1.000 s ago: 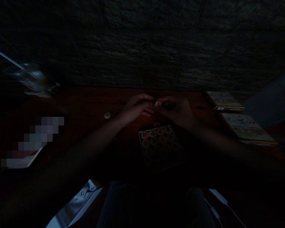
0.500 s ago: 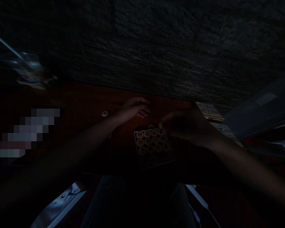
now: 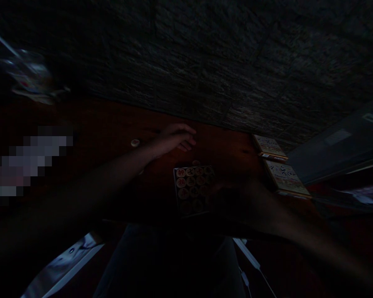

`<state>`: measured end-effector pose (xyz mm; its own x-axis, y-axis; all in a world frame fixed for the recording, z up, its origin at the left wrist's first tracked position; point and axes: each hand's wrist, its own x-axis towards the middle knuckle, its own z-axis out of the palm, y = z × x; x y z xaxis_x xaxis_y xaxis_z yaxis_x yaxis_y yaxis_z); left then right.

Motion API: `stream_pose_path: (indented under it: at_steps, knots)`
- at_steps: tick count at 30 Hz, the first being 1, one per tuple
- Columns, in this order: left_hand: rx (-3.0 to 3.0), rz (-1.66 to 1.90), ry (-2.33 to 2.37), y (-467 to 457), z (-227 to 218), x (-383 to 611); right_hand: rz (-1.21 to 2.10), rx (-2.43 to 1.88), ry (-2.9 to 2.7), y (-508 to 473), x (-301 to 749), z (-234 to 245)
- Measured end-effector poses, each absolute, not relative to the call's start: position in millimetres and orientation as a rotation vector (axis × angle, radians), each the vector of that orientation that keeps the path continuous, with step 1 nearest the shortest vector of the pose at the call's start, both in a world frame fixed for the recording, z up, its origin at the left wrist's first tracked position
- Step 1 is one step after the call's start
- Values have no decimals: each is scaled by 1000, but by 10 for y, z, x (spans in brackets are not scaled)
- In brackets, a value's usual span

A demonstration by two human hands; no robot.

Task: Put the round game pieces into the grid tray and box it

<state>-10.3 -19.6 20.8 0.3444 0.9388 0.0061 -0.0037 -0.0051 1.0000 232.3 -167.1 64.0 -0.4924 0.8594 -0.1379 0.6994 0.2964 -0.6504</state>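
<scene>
A shallow square tray (image 3: 175,192) stands on the dark red table, holding rows of round xiangqi pieces (image 3: 190,181) with red or dark characters. My right hand (image 3: 236,200) is over the tray's right side and covers part of it; its fingers are lost in the dark. Beyond the tray, my left hand (image 3: 176,137) hovers at or just above the table, fingers loosely bent and apart, with nothing seen in them. One loose piece (image 3: 196,162) lies just behind the tray's far edge. Another loose piece (image 3: 135,142) rests left of my left wrist.
Two printed boxes, a far one (image 3: 270,146) and a nearer one (image 3: 287,179), lie at the table's right end. A rough stone wall (image 3: 186,74) borders the back. A clear cup (image 3: 31,72) with a straw stands at far left. The light is very dim.
My right hand has come from the tray's far right corner toward me, over its right side. The left hand stays nearly in place. The whole view has shifted slightly.
</scene>
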Motion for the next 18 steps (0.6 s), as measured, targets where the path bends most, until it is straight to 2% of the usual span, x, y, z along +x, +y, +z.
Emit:
stream_pose_path:
  at_steps: [13,18]
  knots:
    - [1349,943,932,-139,146,-106,943,-1386,-2396,-1712,2353,680]
    - [1355,934,923,-136,164,-107,753,-1172,-2680,-1756,2436,628]
